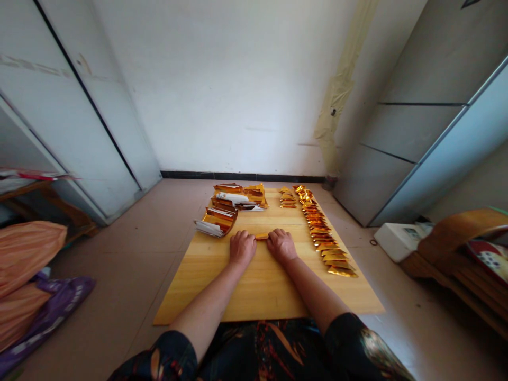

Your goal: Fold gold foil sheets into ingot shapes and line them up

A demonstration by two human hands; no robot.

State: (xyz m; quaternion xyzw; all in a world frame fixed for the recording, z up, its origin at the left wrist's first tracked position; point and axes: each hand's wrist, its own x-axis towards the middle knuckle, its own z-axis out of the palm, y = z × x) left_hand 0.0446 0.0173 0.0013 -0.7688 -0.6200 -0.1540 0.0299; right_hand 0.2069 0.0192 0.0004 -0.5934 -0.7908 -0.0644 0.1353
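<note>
Our left grip (242, 248) and right grip (281, 246) clamp one folded gold foil strip (261, 236) on the pale wooden table (262, 291); one long row of gold foil packets (321, 230) lies beyond the right grip.

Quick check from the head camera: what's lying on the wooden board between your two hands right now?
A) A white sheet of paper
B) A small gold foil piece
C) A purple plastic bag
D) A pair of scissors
B: the small gold foil piece lies on the wooden board, between the left hand and the right hand, with the fingers of both hands at its ends.
</note>
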